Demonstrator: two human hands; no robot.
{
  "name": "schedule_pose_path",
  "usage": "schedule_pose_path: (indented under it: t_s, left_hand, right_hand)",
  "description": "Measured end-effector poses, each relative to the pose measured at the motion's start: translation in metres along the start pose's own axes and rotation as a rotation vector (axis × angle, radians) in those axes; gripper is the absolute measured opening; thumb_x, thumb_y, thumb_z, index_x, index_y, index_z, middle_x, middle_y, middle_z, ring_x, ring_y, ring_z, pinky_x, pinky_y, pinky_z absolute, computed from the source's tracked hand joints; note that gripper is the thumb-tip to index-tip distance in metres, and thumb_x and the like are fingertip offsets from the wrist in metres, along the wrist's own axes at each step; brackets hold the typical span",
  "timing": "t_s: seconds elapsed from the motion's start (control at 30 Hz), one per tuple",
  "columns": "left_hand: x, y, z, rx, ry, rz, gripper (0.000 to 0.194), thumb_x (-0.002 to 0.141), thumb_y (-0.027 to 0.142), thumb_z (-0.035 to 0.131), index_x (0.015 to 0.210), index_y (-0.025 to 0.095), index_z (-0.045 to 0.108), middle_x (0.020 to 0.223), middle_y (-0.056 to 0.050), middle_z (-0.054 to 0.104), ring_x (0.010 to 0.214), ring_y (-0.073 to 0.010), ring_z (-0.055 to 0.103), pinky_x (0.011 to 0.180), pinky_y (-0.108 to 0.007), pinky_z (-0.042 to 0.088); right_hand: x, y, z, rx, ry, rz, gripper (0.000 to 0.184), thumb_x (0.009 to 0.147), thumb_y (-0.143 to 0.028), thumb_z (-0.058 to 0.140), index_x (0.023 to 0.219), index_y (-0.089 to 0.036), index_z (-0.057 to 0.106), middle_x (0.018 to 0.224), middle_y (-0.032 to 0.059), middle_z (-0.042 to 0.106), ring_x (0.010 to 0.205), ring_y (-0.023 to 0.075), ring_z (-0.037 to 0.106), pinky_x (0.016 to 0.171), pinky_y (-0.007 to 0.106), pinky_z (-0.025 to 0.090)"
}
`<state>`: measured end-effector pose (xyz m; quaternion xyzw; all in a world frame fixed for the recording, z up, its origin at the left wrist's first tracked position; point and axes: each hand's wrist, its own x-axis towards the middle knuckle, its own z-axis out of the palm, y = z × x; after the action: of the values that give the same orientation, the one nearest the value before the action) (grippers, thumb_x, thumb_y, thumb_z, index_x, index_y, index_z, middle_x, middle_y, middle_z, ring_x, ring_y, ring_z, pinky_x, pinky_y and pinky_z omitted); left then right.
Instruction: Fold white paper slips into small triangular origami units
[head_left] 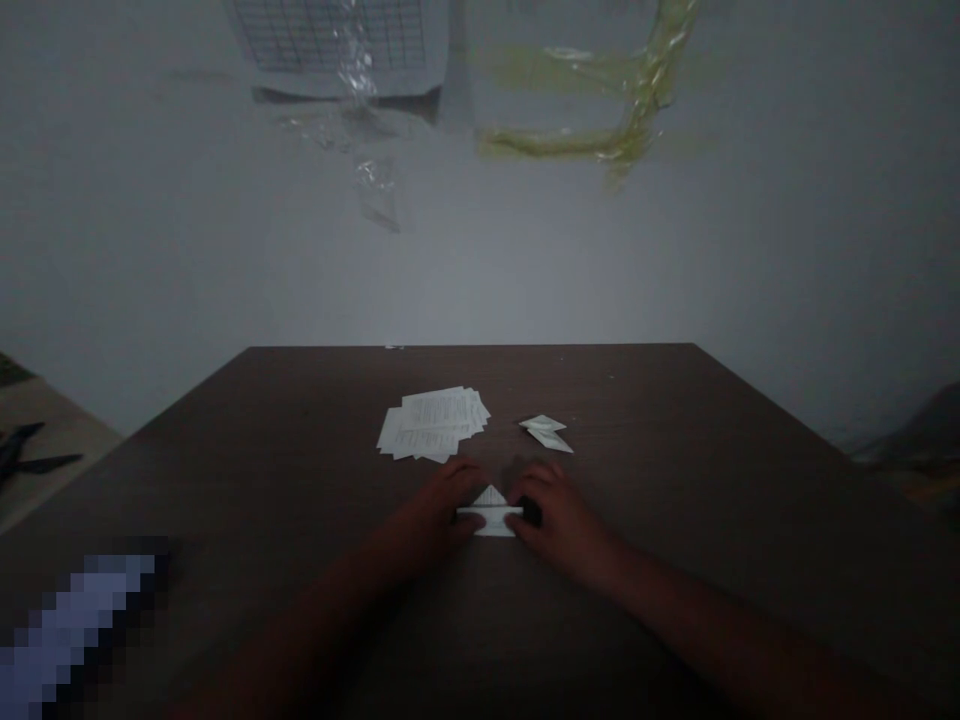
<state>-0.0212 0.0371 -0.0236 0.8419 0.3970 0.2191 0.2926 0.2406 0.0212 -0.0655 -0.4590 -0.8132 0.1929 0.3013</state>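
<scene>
A small sheet of printed paper (pixel 493 520), partly folded, lies on the dark table between my hands. Its top comes to a triangular point, and a raised fold runs across the middle. My left hand (pixel 448 505) grips its left edge, thumb on the front and fingers curled behind. On the other side my right hand (pixel 551 515) pinches the right edge in the same way. Beyond my right hand rest folded paper pieces (pixel 547 432) with pointed ends. A loose pile of printed paper sheets (pixel 433 424) is spread beyond my left hand.
The brown table (pixel 300 440) meets a grey wall (pixel 570 260) at its far edge. Yellow tape (pixel 555 143) and a gridded sheet (pixel 337 35) are stuck to the wall. A blurred, pixelated pale object (pixel 82 620) is at the lower left. Something dark (pixel 37 460) lies off the table at left.
</scene>
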Motion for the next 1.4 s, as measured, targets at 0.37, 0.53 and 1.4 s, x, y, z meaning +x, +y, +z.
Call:
schedule_pose_path:
  t_s: [0.37, 0.53, 1.4]
  left_hand:
    - [-0.006, -0.004, 0.003, 0.029, 0.003, -0.125, 0.054, 0.097, 0.018, 0.073, 0.150, 0.027, 0.073, 0.121, -0.004, 0.082, 0.102, -0.0266, 0.076, 0.095, -0.037, 0.065]
    - [-0.004, 0.012, -0.006, 0.086, -0.050, 0.043, 0.028, 0.104, 0.012, 0.061, 0.121, 0.024, 0.081, 0.120, -0.006, 0.080, 0.110, -0.0263, 0.075, 0.102, -0.037, 0.061]
    - [0.001, 0.012, 0.005, 0.202, -0.035, -0.126, 0.016, 0.108, 0.019, 0.064, 0.099, 0.024, 0.076, 0.103, -0.004, 0.082, 0.096, -0.0247, 0.075, 0.091, -0.035, 0.059]
  right_hand:
    - [0.002, -0.009, -0.006, 0.135, -0.019, 0.064, 0.018, 0.092, -0.009, 0.081, 0.098, -0.025, 0.078, 0.099, 0.0029, 0.081, 0.097, 0.0251, 0.074, 0.092, 0.040, 0.057]
    - [0.001, -0.010, -0.010, 0.056, 0.017, -0.107, 0.025, 0.095, -0.006, 0.077, 0.111, -0.025, 0.077, 0.107, 0.0048, 0.083, 0.103, 0.0271, 0.074, 0.097, 0.044, 0.057]
    - [0.008, -0.004, -0.009, -0.090, -0.067, 0.009, 0.019, 0.112, -0.030, 0.078, 0.094, -0.023, 0.080, 0.095, 0.0056, 0.075, 0.098, 0.0271, 0.071, 0.092, 0.043, 0.058]
